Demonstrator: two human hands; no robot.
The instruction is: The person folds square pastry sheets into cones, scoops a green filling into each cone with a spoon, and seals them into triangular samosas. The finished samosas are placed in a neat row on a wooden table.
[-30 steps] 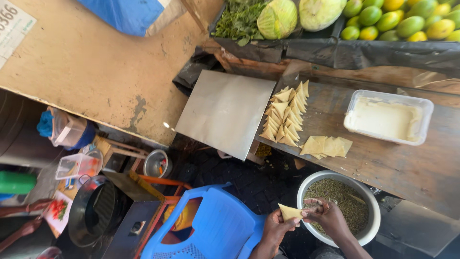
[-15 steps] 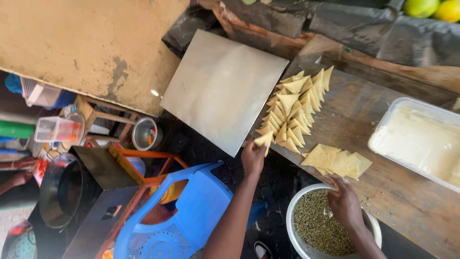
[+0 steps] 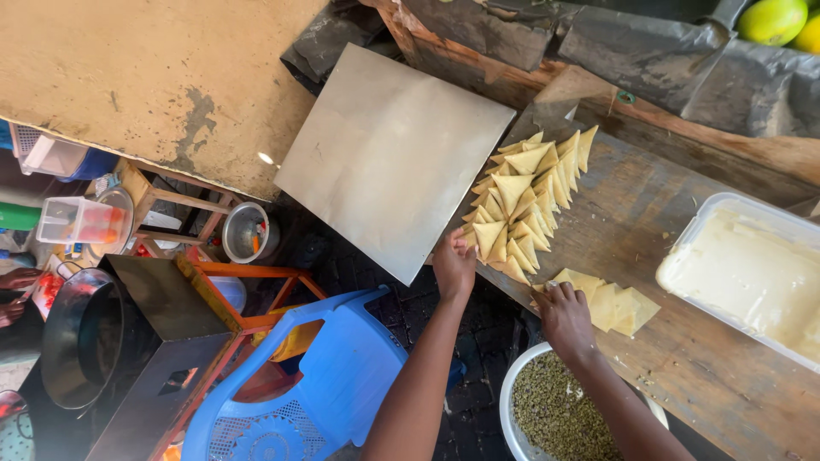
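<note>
Head view: left hand [image 3: 453, 264] is resting, fingers loosely curled and empty, against the pile of folded triangular yellow pastries [image 3: 523, 205]; right hand [image 3: 565, 316] is pinching the flat yellow pastry sheets [image 3: 612, 305] lying on the worn wooden table [image 3: 683, 358] nearby.

The bowl of green filling [image 3: 559, 418] is cut off by the bottom edge; the white tub [image 3: 752, 273] runs off the right edge; the right hand [image 3: 564, 316] hides its own fingertips on the flat pastry sheets [image 3: 611, 303]
</note>
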